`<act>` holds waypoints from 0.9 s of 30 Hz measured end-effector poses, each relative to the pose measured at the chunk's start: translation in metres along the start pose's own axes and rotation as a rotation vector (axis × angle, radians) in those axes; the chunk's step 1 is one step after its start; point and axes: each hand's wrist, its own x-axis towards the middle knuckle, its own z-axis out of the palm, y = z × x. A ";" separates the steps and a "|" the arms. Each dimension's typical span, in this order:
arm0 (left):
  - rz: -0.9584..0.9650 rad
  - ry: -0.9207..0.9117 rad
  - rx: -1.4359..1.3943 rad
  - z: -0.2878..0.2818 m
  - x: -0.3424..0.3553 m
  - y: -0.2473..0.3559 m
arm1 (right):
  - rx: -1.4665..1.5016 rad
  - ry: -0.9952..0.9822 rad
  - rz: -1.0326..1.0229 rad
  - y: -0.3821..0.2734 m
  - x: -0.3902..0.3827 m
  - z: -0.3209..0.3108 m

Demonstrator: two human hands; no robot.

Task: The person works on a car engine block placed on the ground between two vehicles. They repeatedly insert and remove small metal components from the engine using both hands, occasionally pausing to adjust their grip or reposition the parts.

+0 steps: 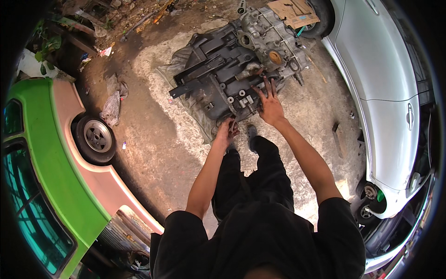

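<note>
A greasy engine assembly (223, 76) lies on the ground in front of me, its black part toward the left and its grey cast-metal housing (262, 39) toward the far right. Beneath it spreads a dirty grey-green cloth (197, 116). My right hand (270, 108) rests on the near right side of the engine, fingers spread and nothing gripped. At the near edge, my left hand (225, 132) has its fingers curled close to the black part. What those fingers hold, if anything, is too small to make out. Both hands are blackened with grease.
A green and pinkish car (60, 139) stands at the left, a silver car (381, 93) at the right. Flattened cardboard (293, 13) lies beyond the engine. A crumpled rag (111, 106) is on the ground near the left car's wheel (95, 138). My feet are close to the engine.
</note>
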 end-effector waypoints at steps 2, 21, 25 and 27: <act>0.029 0.044 -0.015 0.001 0.002 -0.011 | 0.031 0.010 -0.004 0.000 0.001 -0.002; 0.373 0.211 -0.451 0.011 0.059 -0.077 | 0.680 0.304 0.137 0.022 -0.038 0.015; 0.674 0.175 -0.493 0.009 0.086 -0.098 | 0.856 0.053 0.197 0.032 -0.040 0.052; 0.814 0.248 -0.376 0.010 0.092 -0.101 | 0.868 -0.024 0.188 0.035 -0.033 0.064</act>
